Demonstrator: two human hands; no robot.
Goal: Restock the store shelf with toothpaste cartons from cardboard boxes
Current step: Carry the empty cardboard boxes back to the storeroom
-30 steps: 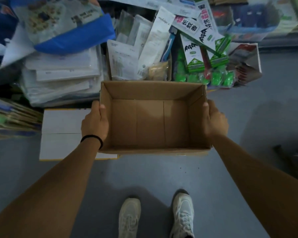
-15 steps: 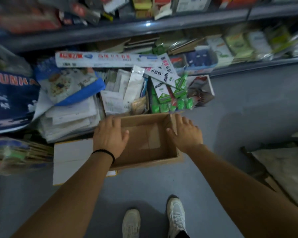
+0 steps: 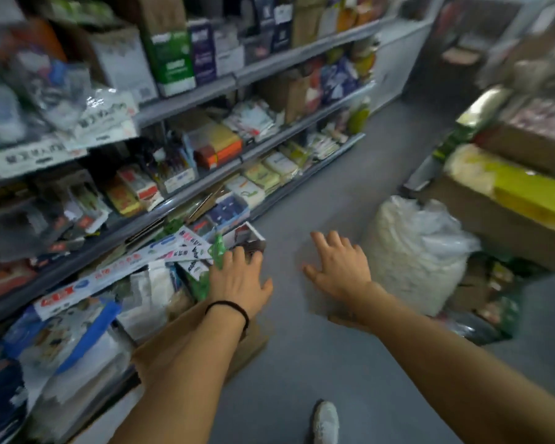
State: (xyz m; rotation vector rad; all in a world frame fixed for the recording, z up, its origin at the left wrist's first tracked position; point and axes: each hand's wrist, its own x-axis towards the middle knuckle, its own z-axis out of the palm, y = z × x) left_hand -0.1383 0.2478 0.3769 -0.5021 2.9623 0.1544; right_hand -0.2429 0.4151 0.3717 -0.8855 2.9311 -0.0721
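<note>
Both hands have left the cardboard box (image 3: 186, 341); the left hand (image 3: 237, 280) and the right hand (image 3: 340, 270) now hover with fingers spread, holding nothing. The box sits under the left forearm, mostly hidden. Toothpaste cartons (image 3: 186, 248) lie just left of the left fingers, blurred.

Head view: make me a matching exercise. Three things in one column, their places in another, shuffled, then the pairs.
Things:
1. cardboard box
2. white plastic bag
3. black wristband

Places:
A. on the floor right of the right hand
B. on the left wrist, behind the left hand
C. under the left forearm

Pairs: 1-C, 2-A, 3-B
</note>
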